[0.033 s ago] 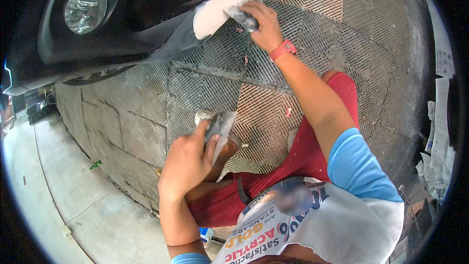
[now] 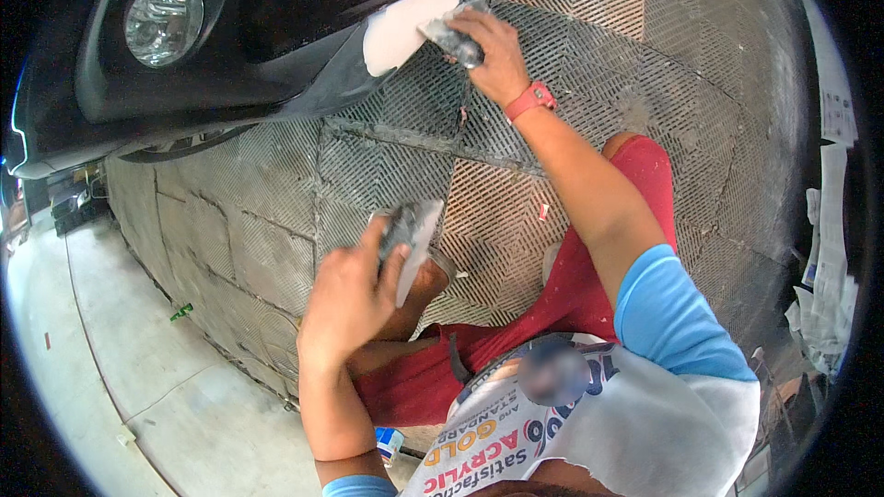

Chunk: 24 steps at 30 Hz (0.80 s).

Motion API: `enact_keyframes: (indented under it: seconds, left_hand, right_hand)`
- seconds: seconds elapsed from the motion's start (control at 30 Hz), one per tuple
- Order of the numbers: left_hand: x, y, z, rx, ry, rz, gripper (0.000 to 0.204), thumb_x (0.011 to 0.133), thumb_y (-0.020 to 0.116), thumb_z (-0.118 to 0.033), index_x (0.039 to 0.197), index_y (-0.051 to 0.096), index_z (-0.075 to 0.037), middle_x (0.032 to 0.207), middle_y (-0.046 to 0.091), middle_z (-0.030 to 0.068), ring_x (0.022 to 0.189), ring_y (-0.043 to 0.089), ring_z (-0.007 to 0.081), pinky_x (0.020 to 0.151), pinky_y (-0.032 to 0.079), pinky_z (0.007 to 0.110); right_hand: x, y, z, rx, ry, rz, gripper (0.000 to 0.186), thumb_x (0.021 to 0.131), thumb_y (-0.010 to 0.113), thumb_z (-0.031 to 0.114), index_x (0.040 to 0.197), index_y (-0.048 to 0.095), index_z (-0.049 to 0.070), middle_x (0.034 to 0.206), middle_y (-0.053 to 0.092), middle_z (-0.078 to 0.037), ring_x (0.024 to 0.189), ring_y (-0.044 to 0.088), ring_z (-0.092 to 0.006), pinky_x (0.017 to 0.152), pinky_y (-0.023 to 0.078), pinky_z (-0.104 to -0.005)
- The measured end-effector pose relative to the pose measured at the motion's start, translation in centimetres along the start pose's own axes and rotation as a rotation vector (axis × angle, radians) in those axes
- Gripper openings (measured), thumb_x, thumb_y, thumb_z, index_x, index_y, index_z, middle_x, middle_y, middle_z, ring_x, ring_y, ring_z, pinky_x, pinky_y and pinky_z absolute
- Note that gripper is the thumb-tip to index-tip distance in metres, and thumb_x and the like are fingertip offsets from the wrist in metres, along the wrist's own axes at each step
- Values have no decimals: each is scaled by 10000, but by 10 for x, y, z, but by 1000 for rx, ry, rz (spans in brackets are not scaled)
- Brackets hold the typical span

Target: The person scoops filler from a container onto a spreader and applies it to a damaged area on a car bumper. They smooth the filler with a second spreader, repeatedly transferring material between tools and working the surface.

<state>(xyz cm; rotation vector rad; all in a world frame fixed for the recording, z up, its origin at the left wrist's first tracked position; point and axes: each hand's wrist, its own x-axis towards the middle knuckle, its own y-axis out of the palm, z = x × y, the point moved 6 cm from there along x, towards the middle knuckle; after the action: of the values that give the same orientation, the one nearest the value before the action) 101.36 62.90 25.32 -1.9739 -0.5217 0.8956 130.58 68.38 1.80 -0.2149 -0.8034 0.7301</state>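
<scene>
R hand [image 2: 497, 51] grips 1 spreader [image 2: 449, 40] at white patch's [image 2: 402, 28] edge, low on blk bumper [image 2: 276, 81]; L hand [image 2: 348, 296] holds 2nd blade [image 2: 414, 237]. Risk: uneven pressure or tilt could gouge patch, leave ridges.

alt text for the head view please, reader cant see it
A person's right hand holds a scraper at a white patch on a dark car; the left hand holds a second scraper above a ridged floor.
</scene>
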Motion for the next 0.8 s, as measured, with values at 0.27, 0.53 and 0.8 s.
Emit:
enact_keyframes:
  seconds: [0.27, 0.53, 0.8]
  left_hand:
    - [37, -7, 53, -775, -200, -529, 408, 1174, 624, -253, 1456, 602, 42, 1283, 741, 105, 1117, 678, 151, 995, 540, 314]
    - [54, 21, 58, -1395, -176, -593, 335, 1143, 648, -157, 1444, 587, -24, 1287, 739, 95, 1101, 736, 186, 961, 611, 354]
    - [55, 1, 48, -1054, -63, -651, 360, 1130, 685, -196, 1406, 625, 27, 1238, 761, 105, 1093, 726, 189, 965, 586, 347]
  right_hand:
    - [-68, -21, 77, 764, 687, 79, 477, 982, 618, -14, 1456, 582, 19, 1396, 608, -183, 1343, 600, -322, 1185, 455, -429]
    - [-79, -86, 225, 465, -83, 427, 789, 931, 654, -57, 1625, 444, 257, 1574, 438, -240, 1370, 610, -516, 1024, 633, -494]
    - [-53, -119, 168, -4, -66, 507, 680, 918, 651, -38, 1530, 626, 258, 1424, 575, -163, 1318, 644, -427, 1085, 554, -553]
